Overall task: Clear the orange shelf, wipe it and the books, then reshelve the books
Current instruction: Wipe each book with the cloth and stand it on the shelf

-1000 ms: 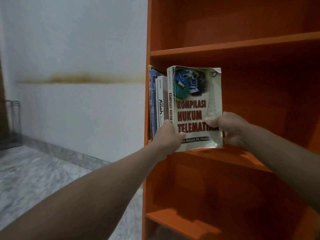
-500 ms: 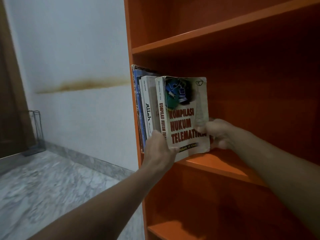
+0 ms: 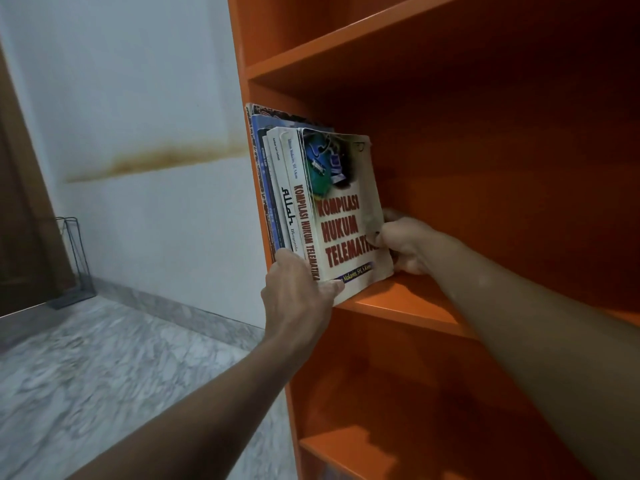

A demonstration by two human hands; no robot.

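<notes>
Books (image 3: 273, 188) stand upright at the left end of the orange shelf (image 3: 405, 303), packed against its side panel. The left hand (image 3: 298, 289) grips the lower front corner of the outermost white book (image 3: 343, 216), with its thumb on the cover and its fingers folded against the spines. Just right of that hand, the right hand (image 3: 408, 244) pinches the same book's far edge, thumb on the cover and fingers behind it. The book leans slightly, its lower edge on the shelf board between the two hands. Well left of the left hand, a wire rack (image 3: 74, 261) stands on the marble floor (image 3: 104, 375).
</notes>
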